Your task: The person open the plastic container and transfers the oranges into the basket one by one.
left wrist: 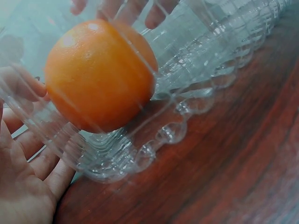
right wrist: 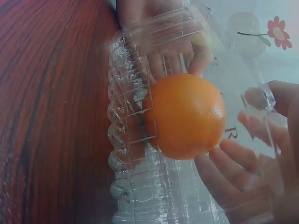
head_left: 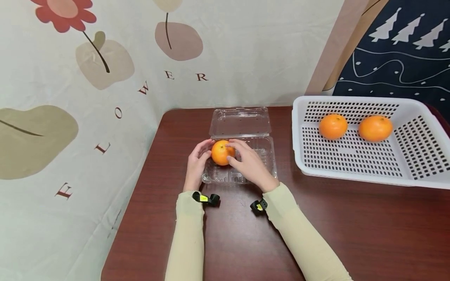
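Note:
A round orange (head_left: 222, 152) sits in the left part of a clear plastic clamshell box (head_left: 268, 156), whose lid stands back from it. My right hand (head_left: 250, 162) holds the orange from the right with curved fingers; in the right wrist view its fingertips (right wrist: 210, 161) meet the fruit's lower edge. On the other side my left hand (head_left: 197, 162) lies along the box's left end, its thumb close against the orange. Its palm and loosely extended fingers (left wrist: 37, 154) show in the left wrist view, partly through the plastic.
To the right, a white perforated basket (head_left: 297, 136) contains two oranges (head_left: 333, 126), set apart. The brown table (head_left: 151, 218) meets a printed cloth (head_left: 246, 78) behind and at the left. Each wrist wears a black camera strap.

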Motion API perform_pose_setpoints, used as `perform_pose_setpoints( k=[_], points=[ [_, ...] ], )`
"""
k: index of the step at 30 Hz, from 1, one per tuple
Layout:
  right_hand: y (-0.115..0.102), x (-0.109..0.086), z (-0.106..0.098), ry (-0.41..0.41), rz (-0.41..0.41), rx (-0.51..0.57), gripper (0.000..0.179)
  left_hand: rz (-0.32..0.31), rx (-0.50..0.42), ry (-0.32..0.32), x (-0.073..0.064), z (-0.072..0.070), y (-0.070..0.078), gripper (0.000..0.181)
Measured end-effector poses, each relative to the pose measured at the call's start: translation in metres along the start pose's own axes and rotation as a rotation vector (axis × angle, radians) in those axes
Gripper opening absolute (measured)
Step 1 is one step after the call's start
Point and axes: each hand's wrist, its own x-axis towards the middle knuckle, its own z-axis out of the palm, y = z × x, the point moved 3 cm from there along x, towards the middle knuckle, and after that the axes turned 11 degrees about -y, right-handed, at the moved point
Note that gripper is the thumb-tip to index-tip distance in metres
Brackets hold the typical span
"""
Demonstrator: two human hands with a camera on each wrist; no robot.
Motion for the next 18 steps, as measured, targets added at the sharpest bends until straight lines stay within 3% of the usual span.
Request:
perform_pose_setpoints(
  k=[6,18],
  points=[
    [0.000,-0.001,0.003,-0.061,0.010,-0.066,0.051,-0.001,0.002,-0.002,-0.001,0.001,-0.003,0.036],
    [-0.002,0.002,0.005,-0.107,0.015,-0.124,0.051,0.031,-0.024,0.009,0.007,-0.007,-0.021,0.034]
  ],
)
